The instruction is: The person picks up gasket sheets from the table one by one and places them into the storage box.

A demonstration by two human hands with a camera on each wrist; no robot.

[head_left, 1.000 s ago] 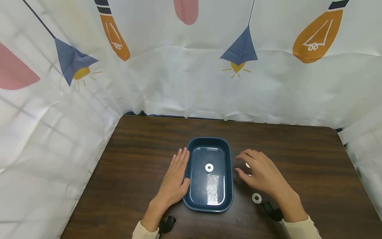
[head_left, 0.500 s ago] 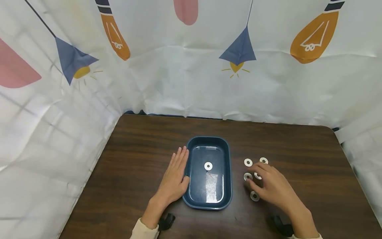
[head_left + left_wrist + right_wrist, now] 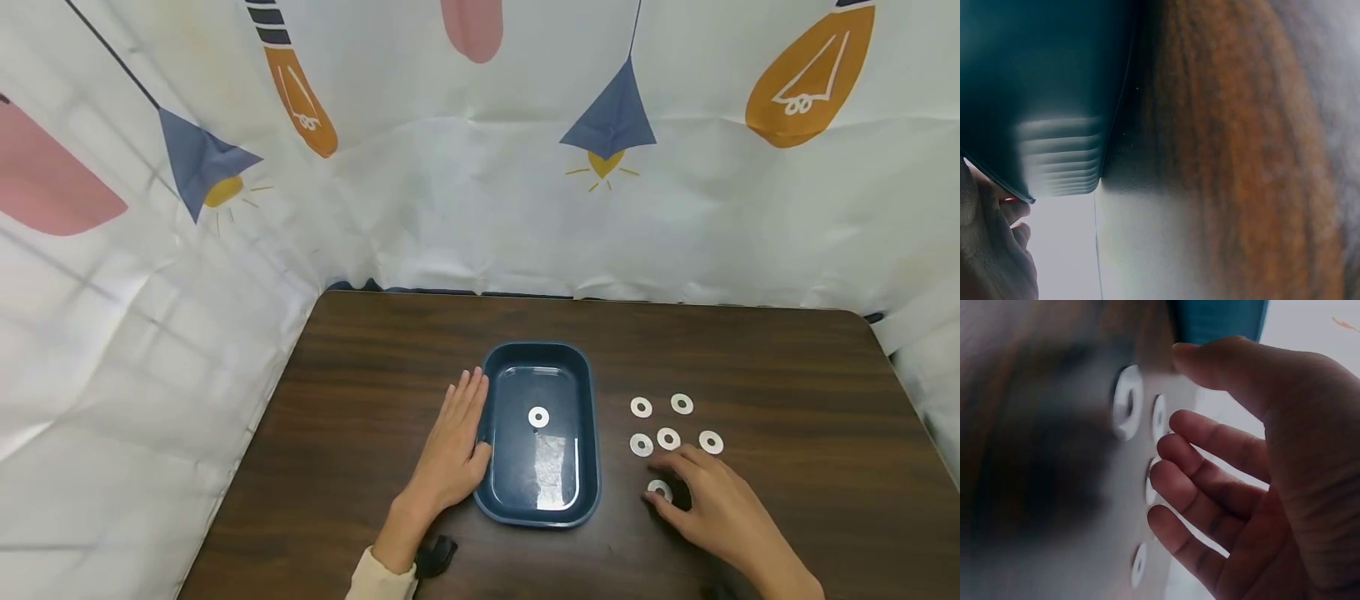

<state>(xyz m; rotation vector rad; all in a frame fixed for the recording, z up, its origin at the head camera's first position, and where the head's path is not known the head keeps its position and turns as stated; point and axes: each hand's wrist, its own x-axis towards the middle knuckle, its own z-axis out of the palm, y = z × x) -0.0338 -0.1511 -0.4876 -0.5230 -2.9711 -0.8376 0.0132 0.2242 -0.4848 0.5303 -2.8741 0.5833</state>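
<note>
A dark blue tray (image 3: 592,433) sits mid-table with one white washer (image 3: 538,417) inside. My left hand (image 3: 453,454) lies flat on the table, its fingers straight along the tray's left wall (image 3: 1041,94). Several more white washers lie loose to the right of the tray, among them one at the far left of the group (image 3: 641,407) and one at the right (image 3: 711,442). My right hand (image 3: 708,500) hovers by the nearest washer (image 3: 660,490), fingers loosely bent and holding nothing. In the right wrist view the thumb of that hand (image 3: 1260,487) reaches toward a washer (image 3: 1125,403).
The brown wooden table (image 3: 375,392) is walled by a white printed cloth (image 3: 480,208) at the back and on the left. A black strap (image 3: 435,557) shows at my left wrist. The table's right edge (image 3: 911,392) lies beyond the washers.
My right hand has drawn back from beside the tray toward the near edge, uncovering the loose washers, and now sits at the nearest one. The left hand has stayed by the tray.
</note>
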